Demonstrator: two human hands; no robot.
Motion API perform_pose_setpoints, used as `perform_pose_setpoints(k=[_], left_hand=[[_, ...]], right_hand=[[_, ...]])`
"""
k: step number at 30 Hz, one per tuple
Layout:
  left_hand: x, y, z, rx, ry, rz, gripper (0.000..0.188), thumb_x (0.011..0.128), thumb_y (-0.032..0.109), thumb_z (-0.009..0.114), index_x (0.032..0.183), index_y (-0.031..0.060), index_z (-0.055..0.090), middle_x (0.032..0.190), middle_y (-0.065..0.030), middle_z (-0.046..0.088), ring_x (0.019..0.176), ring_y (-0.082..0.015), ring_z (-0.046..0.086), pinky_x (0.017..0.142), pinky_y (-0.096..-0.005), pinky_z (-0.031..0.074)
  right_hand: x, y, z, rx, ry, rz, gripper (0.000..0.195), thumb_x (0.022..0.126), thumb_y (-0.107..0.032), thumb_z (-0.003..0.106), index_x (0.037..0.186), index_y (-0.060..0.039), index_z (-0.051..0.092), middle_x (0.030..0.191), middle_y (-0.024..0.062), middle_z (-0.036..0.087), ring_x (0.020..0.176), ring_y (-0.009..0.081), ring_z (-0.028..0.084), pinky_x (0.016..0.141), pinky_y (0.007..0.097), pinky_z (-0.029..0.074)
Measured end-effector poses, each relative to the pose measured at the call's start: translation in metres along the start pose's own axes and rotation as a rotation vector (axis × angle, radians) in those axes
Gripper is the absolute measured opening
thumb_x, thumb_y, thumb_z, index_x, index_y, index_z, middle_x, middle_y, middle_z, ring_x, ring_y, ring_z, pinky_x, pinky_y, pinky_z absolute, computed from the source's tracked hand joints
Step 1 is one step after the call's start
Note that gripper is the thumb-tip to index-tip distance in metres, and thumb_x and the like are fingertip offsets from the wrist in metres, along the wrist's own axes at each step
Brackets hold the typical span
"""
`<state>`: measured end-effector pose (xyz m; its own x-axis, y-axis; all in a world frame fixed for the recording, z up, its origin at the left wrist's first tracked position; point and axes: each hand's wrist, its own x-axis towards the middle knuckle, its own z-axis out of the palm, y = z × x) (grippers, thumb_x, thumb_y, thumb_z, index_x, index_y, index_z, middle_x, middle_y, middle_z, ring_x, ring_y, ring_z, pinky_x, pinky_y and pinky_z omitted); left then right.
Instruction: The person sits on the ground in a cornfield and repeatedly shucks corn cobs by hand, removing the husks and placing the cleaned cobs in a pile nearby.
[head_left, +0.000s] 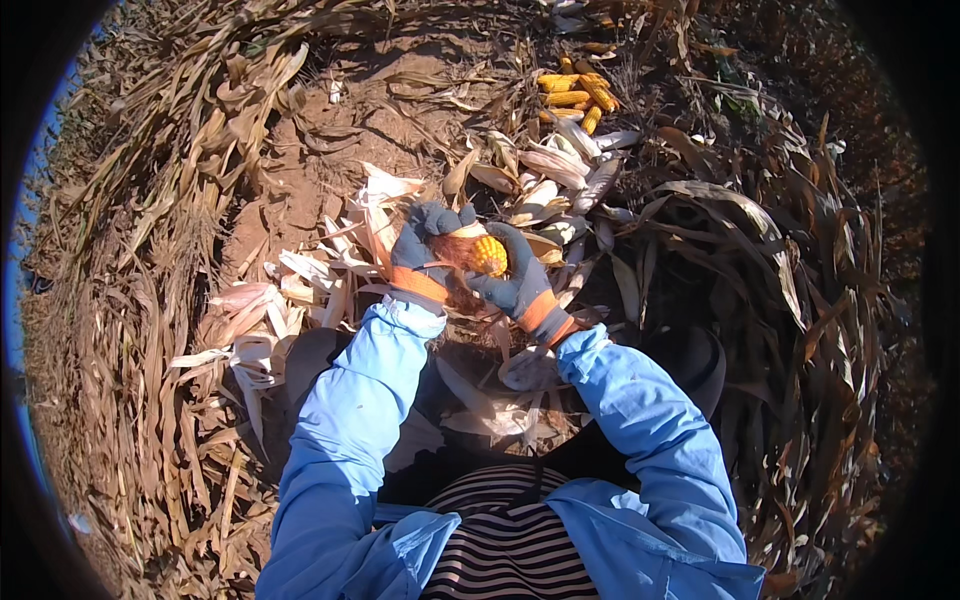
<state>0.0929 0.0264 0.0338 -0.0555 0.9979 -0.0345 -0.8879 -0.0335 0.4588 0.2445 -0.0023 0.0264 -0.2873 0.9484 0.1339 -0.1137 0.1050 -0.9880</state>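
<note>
Between my gloved hands is a corn ear (488, 256), its yellow kernels bare at the end facing me. Reddish-brown corn silk (453, 250) and a strip of pale husk cling to its left side. My left hand (424, 247), in a dark grey glove with an orange cuff, curls around the silk and husk side. My right hand (517, 271), gloved alike, grips the kernel end with thumb and fingers. Just beyond and to the right lies a heap of ears in dry husks (559, 176). The far end of the ear is hidden by my fingers.
Farther off, several husked yellow ears (581, 94) lie piled on the ground. Loose stripped husks (300, 281) are strewn by my left knee. Dry corn stalks and leaves (157, 247) line the left, with more stalks (780, 277) on the right. Bare reddish soil (281, 161) shows ahead.
</note>
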Motion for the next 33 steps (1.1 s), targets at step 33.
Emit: perform_pose_setpoints(k=[33], left_hand=[[0.017,0.175,-0.102,0.280,0.519,0.571,0.041,0.095,0.039,0.041,0.073,0.0049,0.049,0.070,-0.0121,0.056,0.074,-0.0277,0.056,0.078,-0.0442,0.047]], right_hand=[[0.032,-0.016,-0.167,1.048,0.522,0.300,0.037,0.078,-0.030,0.063,0.105,-0.0061,0.054,0.105,0.0141,0.056,0.099,0.0339,0.054,0.077,0.0513,0.049]])
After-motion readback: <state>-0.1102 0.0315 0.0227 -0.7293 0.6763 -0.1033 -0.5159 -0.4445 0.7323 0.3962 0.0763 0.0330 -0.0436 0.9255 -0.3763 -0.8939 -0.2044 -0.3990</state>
